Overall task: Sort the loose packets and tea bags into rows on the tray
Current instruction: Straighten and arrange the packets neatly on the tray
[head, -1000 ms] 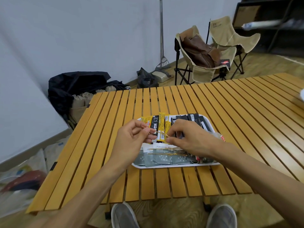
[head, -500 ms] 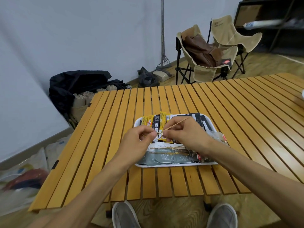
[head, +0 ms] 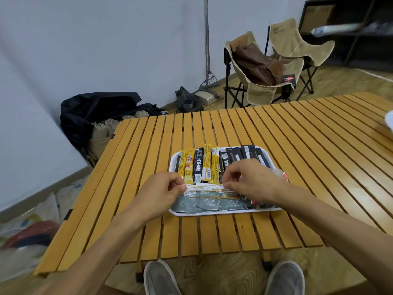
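Observation:
A white tray point(head: 223, 212) sits on the slatted wooden table point(head: 297, 156). Yellow stick packets point(head: 206, 165) and black stick packets point(head: 234, 156) stand in a row along its far side. Grey tea bags point(head: 208, 204) overlap along the near side, with thin gold ties lying across them. A white Taikoo packet point(head: 207, 188) lies crosswise between the two rows. My left hand point(head: 163, 188) pinches a thin gold strip at the packet's left end. My right hand point(head: 251, 177) pinches at its right end and hides the tray's right part.
Two beige folding chairs point(head: 265, 81), one holding a brown bag, stand beyond the table. A black bag point(head: 95, 111) lies on the floor by the table's far left corner. A white object point(head: 390, 122) shows at the right edge. My shoes are under the near edge.
Both hands have come down from above the tray to its middle and spread apart, bringing the thin gold strip from tilted in the air to level over the white packet.

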